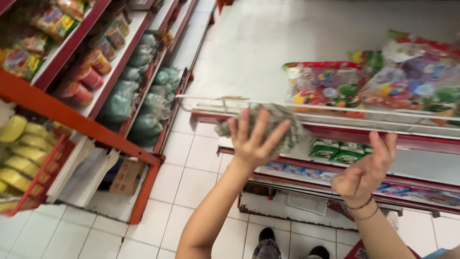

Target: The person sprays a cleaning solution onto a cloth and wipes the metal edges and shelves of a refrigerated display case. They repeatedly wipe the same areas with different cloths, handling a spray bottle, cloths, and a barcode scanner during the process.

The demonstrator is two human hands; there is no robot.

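Note:
My left hand point(254, 139) is raised with its fingers spread, pressed against a grey crumpled cloth point(282, 125) at the front rail of a shop shelf point(330, 111). My right hand point(366, 170) hovers to the right of it, palm turned up, fingers loosely curled, holding nothing; thin bracelets circle its wrist. Clear bags of colourful plastic toys point(330, 86) lie on the shelf just beyond the cloth. Green packets point(335, 148) sit on the shelf below, between my two hands.
On the left, red-edged shelving point(72, 117) carries bags of green goods point(139, 103), round tins and yellow sponges point(21, 153) in a red basket. White floor tiles point(191, 177) run along the aisle. My dark shoes point(287, 247) show at the bottom.

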